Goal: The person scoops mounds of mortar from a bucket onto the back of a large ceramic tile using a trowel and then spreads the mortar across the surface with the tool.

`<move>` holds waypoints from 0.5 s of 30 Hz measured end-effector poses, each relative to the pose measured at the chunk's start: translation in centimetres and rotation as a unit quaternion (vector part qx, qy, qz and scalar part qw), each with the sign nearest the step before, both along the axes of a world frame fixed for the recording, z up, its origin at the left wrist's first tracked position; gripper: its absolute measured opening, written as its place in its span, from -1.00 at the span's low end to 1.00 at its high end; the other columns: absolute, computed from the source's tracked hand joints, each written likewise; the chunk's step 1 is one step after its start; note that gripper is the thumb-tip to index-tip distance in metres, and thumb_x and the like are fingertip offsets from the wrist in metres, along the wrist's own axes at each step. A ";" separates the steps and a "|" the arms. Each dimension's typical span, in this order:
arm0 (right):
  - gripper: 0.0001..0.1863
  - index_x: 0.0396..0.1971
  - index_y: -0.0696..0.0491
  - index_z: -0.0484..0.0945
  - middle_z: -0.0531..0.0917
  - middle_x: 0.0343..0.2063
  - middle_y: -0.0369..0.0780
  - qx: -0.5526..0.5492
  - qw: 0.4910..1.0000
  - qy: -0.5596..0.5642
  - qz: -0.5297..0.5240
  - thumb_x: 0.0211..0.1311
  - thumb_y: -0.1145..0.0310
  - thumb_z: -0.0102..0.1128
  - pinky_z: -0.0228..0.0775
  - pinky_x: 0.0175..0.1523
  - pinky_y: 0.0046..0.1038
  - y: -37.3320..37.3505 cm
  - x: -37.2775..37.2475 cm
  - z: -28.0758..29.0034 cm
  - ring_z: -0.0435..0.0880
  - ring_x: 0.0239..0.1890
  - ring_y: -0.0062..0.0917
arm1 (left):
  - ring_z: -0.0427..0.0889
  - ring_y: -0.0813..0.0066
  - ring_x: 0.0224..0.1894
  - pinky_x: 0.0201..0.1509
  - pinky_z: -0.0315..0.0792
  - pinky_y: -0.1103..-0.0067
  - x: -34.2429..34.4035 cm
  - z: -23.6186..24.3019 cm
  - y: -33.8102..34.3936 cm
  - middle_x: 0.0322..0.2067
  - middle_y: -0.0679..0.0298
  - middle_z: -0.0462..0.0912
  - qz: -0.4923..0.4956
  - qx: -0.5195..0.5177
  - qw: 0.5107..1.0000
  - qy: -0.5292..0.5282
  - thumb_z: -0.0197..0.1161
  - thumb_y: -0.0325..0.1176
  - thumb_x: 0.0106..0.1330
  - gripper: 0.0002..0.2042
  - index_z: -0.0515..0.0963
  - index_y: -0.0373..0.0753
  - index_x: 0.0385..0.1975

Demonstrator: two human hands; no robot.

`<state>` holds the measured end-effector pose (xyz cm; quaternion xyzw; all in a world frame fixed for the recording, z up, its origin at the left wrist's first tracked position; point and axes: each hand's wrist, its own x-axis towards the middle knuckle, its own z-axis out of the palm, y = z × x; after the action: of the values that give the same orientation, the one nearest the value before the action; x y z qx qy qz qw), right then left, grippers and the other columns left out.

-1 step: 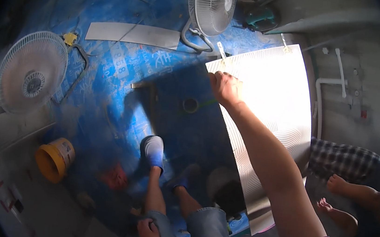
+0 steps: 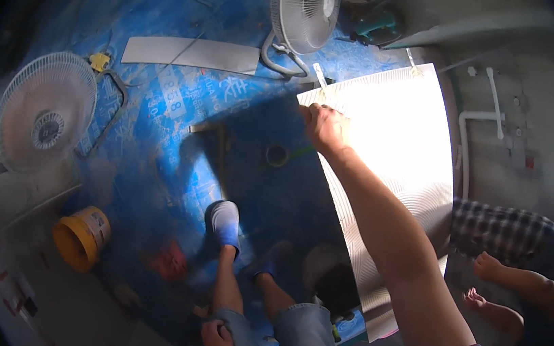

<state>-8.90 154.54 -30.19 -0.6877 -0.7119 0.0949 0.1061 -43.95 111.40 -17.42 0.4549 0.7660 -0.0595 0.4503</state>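
Already, combed ridges (image 2: 420,204) mark the large, pale, rectangular panel (image 2: 391,128) at the person's right (glare hides whether any patch remains uncombed); the right hand (image 2: 328,129) grips its left edge, while the left hand (image 2: 218,345) curls, contents unclear.

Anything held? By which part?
Right hand appears to grip the pale panel by its left edge, near the far corner. Left hand: can't tell.

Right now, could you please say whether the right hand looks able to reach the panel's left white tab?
Probably yes: the right hand holds the panel by its left edge, close to that white tab, with nothing visible blocking it, though it may need to let go first.
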 end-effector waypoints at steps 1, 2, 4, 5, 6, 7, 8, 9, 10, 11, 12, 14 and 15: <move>-0.70 -0.60 -0.02 0.58 0.64 -0.58 -0.11 -0.013 0.999 -0.001 -0.037 0.24 0.18 0.03 0.46 -0.44 -0.16 0.9 -0.8 0.3 0.65 -0.54 -0.18 | 0.43 0.05 -0.12 0.03 0.30 0.24 -0.7 0.2 1.1 -0.22 0.01 0.45 0.010 -0.014 1.000 -0.010 0.08 -0.37 0.26 -0.83 0.46 -0.30 -0.24; -0.73 -0.51 -0.02 0.59 0.65 -0.50 -0.11 -0.093 0.995 -0.014 -0.043 0.25 0.16 0.02 0.46 -0.32 -0.12 0.6 0.0 -0.2 0.66 -0.41 -0.18 | 0.43 0.05 -0.12 0.03 0.30 0.24 -0.9 0.1 2.8 -0.22 0.01 0.45 -0.006 -0.009 1.000 -0.020 0.08 -0.37 0.26 -0.83 0.46 -0.30 -0.24; -0.74 -0.41 0.01 0.57 0.62 -0.39 -0.12 -0.078 0.991 -0.071 -0.079 0.26 0.16 -0.01 0.39 -0.15 -0.02 -2.9 0.2 -1.1 0.61 -0.27 -0.17 | 0.45 0.07 -0.11 0.03 0.33 0.29 -0.9 0.3 5.8 -0.21 0.01 0.46 -0.010 -0.073 0.997 -0.028 0.08 -0.36 0.26 -0.81 0.47 -0.32 -0.23; -0.74 -0.38 0.02 0.55 0.60 -0.36 -0.13 -0.100 0.990 -0.063 -0.077 0.28 0.17 -0.04 0.34 -0.10 0.01 -5.2 1.9 -0.9 0.58 -0.22 -0.17 | 0.45 0.07 -0.11 0.03 0.33 0.29 -0.2 -0.4 6.9 -0.21 0.01 0.46 -0.047 -0.078 0.995 -0.050 0.08 -0.36 0.26 -0.81 0.47 -0.32 -0.23; -0.74 -0.34 0.03 0.52 0.58 -0.33 -0.13 -0.126 0.989 -0.039 -0.072 0.29 0.17 -0.06 0.29 -0.06 0.05 -7.6 1.5 -0.8 0.55 -0.17 -0.17 | 0.46 0.07 -0.10 0.03 0.34 0.30 -0.8 -0.4 6.9 -0.19 0.01 0.47 -0.060 -0.058 0.995 -0.051 0.08 -0.37 0.25 -0.81 0.47 -0.33 -0.22; -0.76 -0.38 0.03 0.52 0.59 -0.36 -0.14 -0.108 0.991 -0.064 -0.051 0.27 0.21 -0.06 0.35 -0.12 -0.05 -10.6 0.7 -0.4 0.58 -0.23 -0.21 | 0.48 0.06 -0.09 0.02 0.35 0.32 -1.7 -0.6 7.0 -0.17 0.01 0.48 -0.084 -0.047 0.994 -0.061 0.08 -0.38 0.25 -0.80 0.47 -0.34 -0.21; -0.81 -0.39 0.02 0.51 0.58 -0.39 -0.15 -0.162 0.985 -0.062 -0.018 0.22 0.23 0.00 0.40 -0.18 -0.14 -13.5 0.4 1.2 0.59 -0.27 -0.26 | 0.48 0.06 -0.09 0.02 0.35 0.32 -2.5 -1.3 7.0 -0.17 0.01 0.48 -0.132 -0.069 0.985 -0.086 0.08 -0.38 0.25 -0.80 0.47 -0.34 -0.21; -0.85 -0.41 -0.01 0.46 0.53 -0.49 -0.19 -0.170 0.985 -0.014 -0.004 0.18 0.23 0.06 0.43 -0.31 -0.27 -16.0 -0.5 2.8 0.59 -0.37 -0.33 | 0.47 0.03 -0.08 0.04 0.34 0.30 -3.3 -1.9 7.2 -0.18 -0.01 0.49 -0.112 -0.052 0.989 -0.086 0.09 -0.38 0.23 -0.78 0.46 -0.34 -0.19; -0.87 -0.39 -0.01 0.44 0.51 -0.48 -0.18 -0.208 0.976 0.063 0.004 0.15 0.27 0.09 0.43 -0.34 -0.32 -18.6 -1.1 4.8 0.58 -0.37 -0.35 | 0.47 -0.01 -0.08 0.06 0.33 0.29 -3.9 -2.3 7.9 -0.20 -0.02 0.50 -0.093 -0.038 0.991 -0.091 0.11 -0.39 0.21 -0.76 0.45 -0.35 -0.17; -0.85 -0.33 -0.02 0.42 0.49 -0.39 -0.18 -0.214 0.972 0.094 -0.015 0.12 0.29 0.10 0.42 -0.32 -0.30 -23.3 -1.1 6.1 0.58 -0.32 -0.34 | 0.45 0.00 0.02 0.14 0.30 0.30 -2.2 -1.6 10.4 -0.09 -0.04 0.49 -0.117 -0.107 0.985 -0.074 0.11 -0.37 0.22 -0.70 0.44 -0.37 -0.08; -0.82 -0.25 -0.03 0.43 0.48 -0.30 -0.16 -0.242 0.963 0.108 -0.047 0.13 0.31 0.09 0.41 -0.28 -0.29 -27.4 -1.8 7.2 0.57 -0.26 -0.33 | 0.40 -0.01 0.10 0.20 0.27 0.29 -1.3 -1.9 12.2 0.00 -0.07 0.45 -0.227 -0.036 0.970 -0.077 0.11 -0.36 0.23 -0.64 0.40 -0.39 0.00; -0.69 -0.07 -0.03 0.43 0.48 -0.28 -0.13 -0.328 0.913 0.128 -0.206 0.16 0.34 0.10 0.42 -0.21 -0.26 -35.6 -4.4 9.8 0.57 -0.22 -0.26 | 0.29 -0.04 0.23 0.32 0.16 0.27 1.3 -3.6 16.3 0.16 -0.11 0.34 -0.377 0.061 0.920 -0.083 0.11 -0.36 0.27 -0.54 0.31 -0.43 0.14; -0.66 -0.02 -0.02 0.41 0.49 -0.26 -0.11 -0.330 0.887 0.153 -0.284 0.19 0.32 0.11 0.43 -0.17 -0.23 -39.7 -5.8 10.9 0.56 -0.19 -0.22 | 0.22 -0.07 0.29 0.37 0.09 0.25 4.9 -4.0 18.9 0.23 -0.14 0.27 -0.421 0.088 0.899 -0.083 0.10 -0.38 0.30 -0.51 0.26 -0.45 0.20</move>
<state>-14.65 114.85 -19.26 -0.8329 -0.3885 0.3942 0.0035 -39.03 130.32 -21.40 0.7759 0.4647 -0.1380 0.4037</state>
